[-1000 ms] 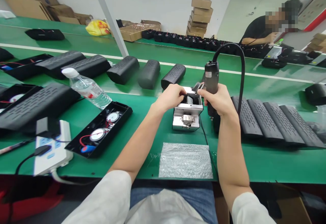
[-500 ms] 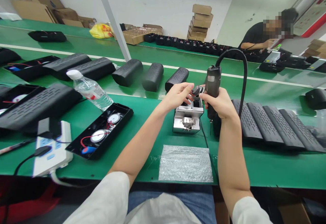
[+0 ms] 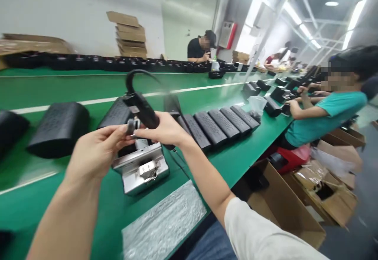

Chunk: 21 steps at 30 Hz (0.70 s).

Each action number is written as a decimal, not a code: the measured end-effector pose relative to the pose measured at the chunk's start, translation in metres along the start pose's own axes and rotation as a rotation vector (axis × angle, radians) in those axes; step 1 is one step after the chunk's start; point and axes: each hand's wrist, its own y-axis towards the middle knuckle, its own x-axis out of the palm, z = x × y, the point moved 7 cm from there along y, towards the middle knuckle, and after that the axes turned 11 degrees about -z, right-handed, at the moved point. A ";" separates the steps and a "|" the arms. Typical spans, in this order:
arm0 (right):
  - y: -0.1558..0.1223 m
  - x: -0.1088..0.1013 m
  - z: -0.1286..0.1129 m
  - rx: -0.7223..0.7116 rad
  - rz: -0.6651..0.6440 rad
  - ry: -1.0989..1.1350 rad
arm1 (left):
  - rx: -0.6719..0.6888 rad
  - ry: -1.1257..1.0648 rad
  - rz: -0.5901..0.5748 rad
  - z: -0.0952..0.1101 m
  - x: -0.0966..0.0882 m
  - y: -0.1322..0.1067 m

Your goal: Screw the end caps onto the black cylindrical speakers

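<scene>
From where I stand, the person's right hand (image 3: pixel 163 130) is closed around the barrel of a black electric screwdriver (image 3: pixel 141 110), whose cord (image 3: pixel 127 79) loops up and over it. The left hand (image 3: pixel 97 151) is pinched on a small dark-and-silver part (image 3: pixel 130 127), too small to identify, just beside the screwdriver. Both hands hover above a stainless-steel screw feeder (image 3: pixel 141 171) on the green tabletop (image 3: pixel 26 208).

The screwdriver looks stiff and fairly weighty, so the barrel seems the right place to hold it, though its cord may drag a little. The small part looks light, and with only fingertips on it, it could easily slip.

The hands and screwdriver block most of the feeder's top, so I can't see what it contains. Beyond it lie 4 ribbed black housings (image 3: pixel 211 128), with a clear plastic cup (image 3: pixel 256 104) near their far end; its contents are hard to make out. A bubble-wrap sheet (image 3: pixel 163 222) lies on the near side of the feeder. On the floor, an open cardboard box (image 3: pixel 285 208) sits beside another holding brown packing material (image 3: pixel 310 177).
</scene>
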 end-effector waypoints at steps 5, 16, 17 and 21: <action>-0.004 0.004 -0.008 0.009 -0.017 -0.046 | -0.096 -0.045 0.110 -0.008 -0.011 -0.006; -0.002 0.018 -0.007 -0.095 0.100 -0.065 | -0.124 0.039 0.175 0.014 -0.011 -0.019; -0.002 0.017 -0.006 -0.097 0.110 -0.066 | -0.138 0.053 0.164 0.014 -0.012 -0.019; 0.000 0.007 0.000 -0.095 0.135 -0.051 | -0.146 0.262 0.113 0.017 -0.020 -0.015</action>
